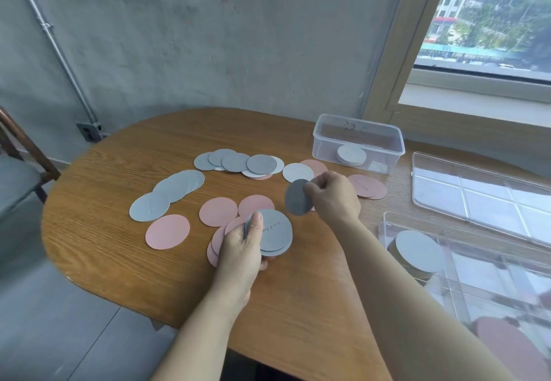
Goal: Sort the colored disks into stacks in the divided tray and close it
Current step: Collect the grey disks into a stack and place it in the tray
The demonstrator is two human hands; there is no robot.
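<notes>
Disks: grey, pink and white rounds lie loose across the middle of the table, many overlapping. A grey cluster sits at the far side, a grey row to the left, and pink ones nearer.
Left hand: thumb and fingers are curled round a small grey stack, held over some pink disks.
Right hand: fingertips pinch one darker grey disk by its edge, tilted up, just beyond the stack.
Tray: clear, divided and uncovered, it sits at the near right. A grey pile fills one compartment and a pink disk lies in a nearer one, blurred by glare.
Lid: clear, lying flat beyond the tray.
Box: a small clear tub, far right, with a white pile inside.
In the way: the left hand hides part of the pink disks under it. The right hand covers the edge of another pink disk.
Table: wood grain, with a rounded left end.
Room: grey concrete wall, with a metal pipe running down to a socket. A chair stands at the left and a window at the far right.
</notes>
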